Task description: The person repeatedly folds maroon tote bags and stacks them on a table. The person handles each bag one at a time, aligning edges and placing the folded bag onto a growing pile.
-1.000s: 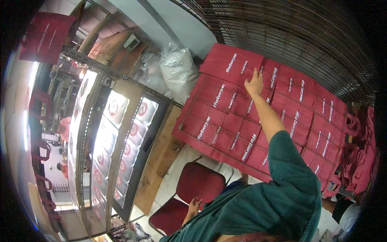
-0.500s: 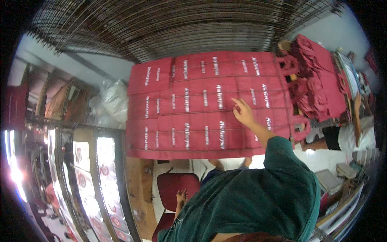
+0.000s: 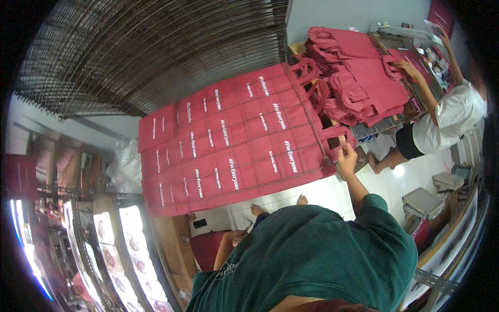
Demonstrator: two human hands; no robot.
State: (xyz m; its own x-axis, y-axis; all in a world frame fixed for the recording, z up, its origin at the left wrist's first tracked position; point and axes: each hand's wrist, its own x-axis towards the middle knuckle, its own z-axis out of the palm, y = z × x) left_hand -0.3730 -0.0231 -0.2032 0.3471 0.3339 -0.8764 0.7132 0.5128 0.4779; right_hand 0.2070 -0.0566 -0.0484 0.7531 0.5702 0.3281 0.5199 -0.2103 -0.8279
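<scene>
Red fabric bags with white print lie in rows under the thin bars of a wire rack [image 3: 244, 151] in front of me. My right hand [image 3: 347, 157] is at the rack's near right corner, beside a red bag handle [image 3: 339, 133] that sticks out past the edge. Its index finger points up and the other fingers are loosely bent; nothing shows in its grasp. My left hand [image 3: 239, 237] is low at my side, over a dark red chair [image 3: 208, 248], with its fingers mostly hidden.
Raised wire racks [image 3: 156, 52] lean over the far left. Piled red bags [image 3: 358, 78] cover a table at the right, where a co-worker in a white shirt [image 3: 452, 117] reaches over them. Light-coloured containers [image 3: 423, 202] stand at the right; clear plastic [image 3: 130, 161] hangs at left.
My right hand has moved from above the middle of the bags to the rack's right corner. The view has turned right, showing more of the co-worker and piled bags.
</scene>
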